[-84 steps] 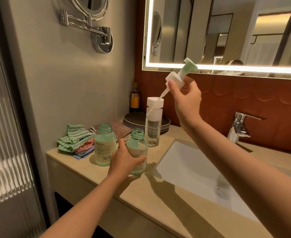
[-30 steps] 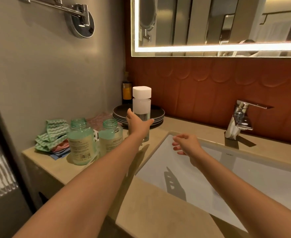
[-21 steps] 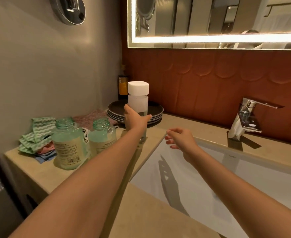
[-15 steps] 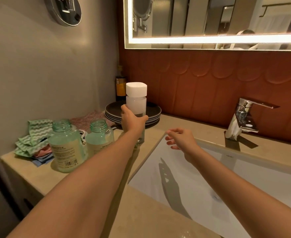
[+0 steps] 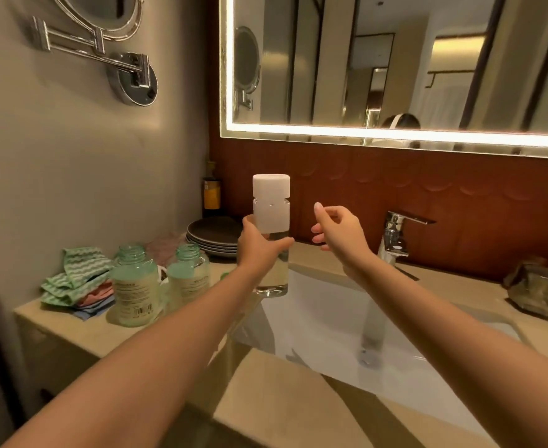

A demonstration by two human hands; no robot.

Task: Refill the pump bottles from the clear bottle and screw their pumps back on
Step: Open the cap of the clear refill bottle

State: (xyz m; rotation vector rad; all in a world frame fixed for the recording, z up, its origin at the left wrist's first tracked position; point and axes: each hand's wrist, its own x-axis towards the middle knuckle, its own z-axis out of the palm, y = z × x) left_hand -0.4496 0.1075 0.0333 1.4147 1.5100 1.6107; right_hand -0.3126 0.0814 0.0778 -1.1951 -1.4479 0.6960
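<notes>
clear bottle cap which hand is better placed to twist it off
Right. The left hand grips the clear bottle by its body, so it is busy; the right hand is free, close beside the cap.

Nothing here is sharp enough to read. The clear bottle [image 5: 271,221] gripped by the left hand [image 5: 258,248] shows no print. Left of its fingers [image 5: 248,227], on the bench [image 5: 72,328], the larger pump bottle [image 5: 133,286] has a pale label with blurred lines and a barcode. The smaller pump bottle [image 5: 187,279], nearer the fingers, has one blurred line. Behind them, a dark bottle [image 5: 212,192] carries an unreadable yellow label.
</notes>
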